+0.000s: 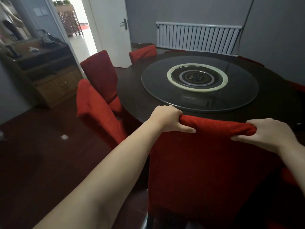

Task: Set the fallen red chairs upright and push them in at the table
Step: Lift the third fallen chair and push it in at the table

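Left hand [166, 119] and right hand [267, 134] grip the top corners of the upright red chair [206, 162] at the round table [132, 90]; its seat and legs are hidden; a neighbouring chair [97, 109] stands just left.

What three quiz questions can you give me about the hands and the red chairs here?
1. True or false: the left hand and the right hand both grip the top of the nearest red chair.
2. What lies in the middle of the round table? A) glass turntable B) flower vase C) stack of plates
3. Fill in: the white thing on the far wall is a ____.
Key: 1 true; 2 A; 3 radiator.
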`<state>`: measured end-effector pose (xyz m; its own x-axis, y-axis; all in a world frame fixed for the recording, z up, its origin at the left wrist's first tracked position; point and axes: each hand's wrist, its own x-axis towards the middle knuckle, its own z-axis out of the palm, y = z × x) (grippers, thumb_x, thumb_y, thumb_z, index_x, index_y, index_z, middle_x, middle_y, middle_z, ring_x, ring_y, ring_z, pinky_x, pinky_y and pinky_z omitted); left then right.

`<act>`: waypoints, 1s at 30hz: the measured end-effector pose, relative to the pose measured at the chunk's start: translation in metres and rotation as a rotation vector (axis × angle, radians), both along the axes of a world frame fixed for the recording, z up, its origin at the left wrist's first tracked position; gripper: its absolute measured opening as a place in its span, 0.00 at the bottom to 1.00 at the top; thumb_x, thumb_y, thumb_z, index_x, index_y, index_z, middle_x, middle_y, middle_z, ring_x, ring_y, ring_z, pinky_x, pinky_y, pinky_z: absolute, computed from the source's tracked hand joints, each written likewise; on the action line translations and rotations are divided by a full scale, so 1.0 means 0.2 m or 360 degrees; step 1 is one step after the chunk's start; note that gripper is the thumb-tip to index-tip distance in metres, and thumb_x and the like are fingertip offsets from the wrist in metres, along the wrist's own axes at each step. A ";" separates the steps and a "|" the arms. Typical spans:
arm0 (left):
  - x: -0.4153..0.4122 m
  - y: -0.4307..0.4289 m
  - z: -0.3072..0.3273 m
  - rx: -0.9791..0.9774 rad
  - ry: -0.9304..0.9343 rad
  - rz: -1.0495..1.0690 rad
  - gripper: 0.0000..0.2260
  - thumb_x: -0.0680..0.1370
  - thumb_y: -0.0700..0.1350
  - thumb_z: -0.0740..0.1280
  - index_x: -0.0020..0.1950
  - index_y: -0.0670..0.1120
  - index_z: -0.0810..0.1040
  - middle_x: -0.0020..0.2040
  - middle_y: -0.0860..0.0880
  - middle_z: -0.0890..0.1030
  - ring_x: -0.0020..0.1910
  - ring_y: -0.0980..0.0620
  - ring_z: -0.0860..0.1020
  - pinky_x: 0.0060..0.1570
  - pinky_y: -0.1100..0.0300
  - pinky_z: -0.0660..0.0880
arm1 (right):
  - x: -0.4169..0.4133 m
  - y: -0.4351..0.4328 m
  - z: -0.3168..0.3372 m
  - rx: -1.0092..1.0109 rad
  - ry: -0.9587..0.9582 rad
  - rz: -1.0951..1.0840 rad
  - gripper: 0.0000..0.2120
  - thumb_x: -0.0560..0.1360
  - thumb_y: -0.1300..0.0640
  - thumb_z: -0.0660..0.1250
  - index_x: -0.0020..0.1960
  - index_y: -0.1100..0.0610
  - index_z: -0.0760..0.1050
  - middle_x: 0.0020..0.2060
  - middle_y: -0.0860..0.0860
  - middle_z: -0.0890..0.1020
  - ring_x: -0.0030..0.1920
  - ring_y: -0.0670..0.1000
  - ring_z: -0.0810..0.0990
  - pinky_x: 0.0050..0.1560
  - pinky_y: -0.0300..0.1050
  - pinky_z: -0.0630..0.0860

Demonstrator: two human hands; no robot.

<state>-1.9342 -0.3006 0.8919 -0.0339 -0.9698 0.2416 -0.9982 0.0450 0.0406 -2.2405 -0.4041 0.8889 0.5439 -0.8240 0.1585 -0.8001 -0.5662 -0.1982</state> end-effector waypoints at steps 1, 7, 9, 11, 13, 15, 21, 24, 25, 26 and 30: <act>0.00 0.01 -0.01 0.0007 0.0005 0.0009 0.33 0.59 0.82 0.55 0.31 0.50 0.70 0.26 0.57 0.69 0.27 0.54 0.67 0.30 0.59 0.62 | 0.00 0.02 0.00 -0.0013 0.0008 -0.0004 0.35 0.53 0.15 0.57 0.28 0.47 0.75 0.24 0.41 0.78 0.30 0.44 0.77 0.33 0.43 0.71; -0.08 0.04 -0.01 -0.0004 -0.0038 -0.0029 0.32 0.60 0.81 0.57 0.31 0.51 0.68 0.27 0.57 0.68 0.30 0.53 0.69 0.31 0.58 0.62 | -0.08 0.06 0.00 -0.0026 0.0034 -0.0022 0.36 0.52 0.14 0.55 0.30 0.46 0.76 0.26 0.41 0.78 0.31 0.42 0.77 0.33 0.43 0.72; -0.16 0.04 -0.02 -0.0044 -0.0070 -0.0069 0.34 0.59 0.82 0.54 0.32 0.50 0.70 0.27 0.56 0.70 0.30 0.53 0.70 0.30 0.59 0.61 | -0.18 0.07 -0.02 -0.0029 0.0041 -0.0039 0.38 0.51 0.13 0.53 0.29 0.46 0.75 0.24 0.40 0.78 0.30 0.41 0.77 0.32 0.41 0.70; -0.25 0.02 -0.02 -0.0053 -0.0079 -0.0128 0.34 0.59 0.82 0.53 0.32 0.50 0.70 0.27 0.56 0.71 0.29 0.53 0.71 0.28 0.60 0.59 | -0.28 0.08 -0.03 -0.0056 0.0015 -0.0070 0.39 0.49 0.12 0.52 0.29 0.46 0.75 0.24 0.37 0.77 0.28 0.39 0.76 0.30 0.40 0.67; -0.33 -0.02 -0.02 -0.0040 -0.0070 -0.0189 0.34 0.59 0.82 0.53 0.32 0.50 0.70 0.27 0.56 0.71 0.29 0.54 0.71 0.27 0.61 0.59 | -0.37 0.07 -0.05 -0.0058 -0.0012 -0.0105 0.39 0.49 0.11 0.51 0.28 0.46 0.75 0.24 0.36 0.76 0.28 0.39 0.76 0.30 0.40 0.67; -0.37 -0.06 -0.04 -0.0030 -0.0089 -0.0213 0.34 0.59 0.82 0.53 0.33 0.50 0.71 0.28 0.56 0.72 0.30 0.53 0.73 0.28 0.60 0.60 | -0.41 0.06 -0.07 -0.0056 0.0014 -0.0128 0.41 0.49 0.11 0.50 0.29 0.47 0.75 0.24 0.39 0.77 0.28 0.40 0.76 0.32 0.41 0.71; -0.40 -0.19 -0.09 -0.0086 -0.0086 -0.0195 0.34 0.58 0.83 0.52 0.31 0.51 0.68 0.27 0.56 0.71 0.30 0.54 0.71 0.27 0.60 0.59 | -0.45 -0.04 -0.11 -0.0184 0.0075 -0.0172 0.43 0.49 0.11 0.46 0.31 0.47 0.74 0.26 0.41 0.77 0.29 0.41 0.76 0.31 0.40 0.70; -0.39 -0.28 -0.05 -0.0006 -0.0038 -0.0141 0.33 0.57 0.83 0.52 0.32 0.52 0.68 0.28 0.56 0.71 0.29 0.55 0.68 0.30 0.59 0.61 | -0.42 -0.13 -0.08 -0.0207 0.0087 -0.0200 0.43 0.49 0.11 0.46 0.32 0.46 0.74 0.27 0.40 0.77 0.31 0.42 0.76 0.30 0.38 0.66; -0.38 -0.31 -0.05 0.0013 -0.0034 -0.0132 0.33 0.57 0.83 0.53 0.32 0.53 0.69 0.28 0.57 0.71 0.29 0.55 0.68 0.31 0.58 0.62 | -0.41 -0.16 -0.07 -0.0217 0.0090 -0.0203 0.42 0.48 0.11 0.46 0.32 0.46 0.74 0.28 0.40 0.77 0.31 0.42 0.75 0.30 0.38 0.65; -0.37 -0.34 -0.04 0.0029 -0.0034 -0.0128 0.33 0.57 0.83 0.53 0.33 0.53 0.69 0.28 0.57 0.71 0.30 0.55 0.69 0.32 0.58 0.63 | -0.40 -0.19 -0.07 -0.0226 0.0091 -0.0202 0.42 0.49 0.11 0.46 0.32 0.46 0.74 0.27 0.40 0.77 0.31 0.42 0.75 0.29 0.38 0.65; -0.32 -0.44 -0.04 0.0063 -0.0034 -0.0149 0.34 0.58 0.82 0.54 0.37 0.51 0.73 0.32 0.56 0.76 0.35 0.53 0.75 0.33 0.58 0.66 | -0.37 -0.26 -0.09 -0.0267 0.0122 -0.0217 0.41 0.51 0.11 0.46 0.29 0.47 0.72 0.25 0.41 0.75 0.28 0.41 0.74 0.29 0.39 0.68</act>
<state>-1.9979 -0.3888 0.8836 -0.1294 -0.9710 0.2012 -0.9903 0.1367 0.0229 -2.3136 -0.4555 0.8711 0.4449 -0.8564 0.2620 -0.8806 -0.4716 -0.0459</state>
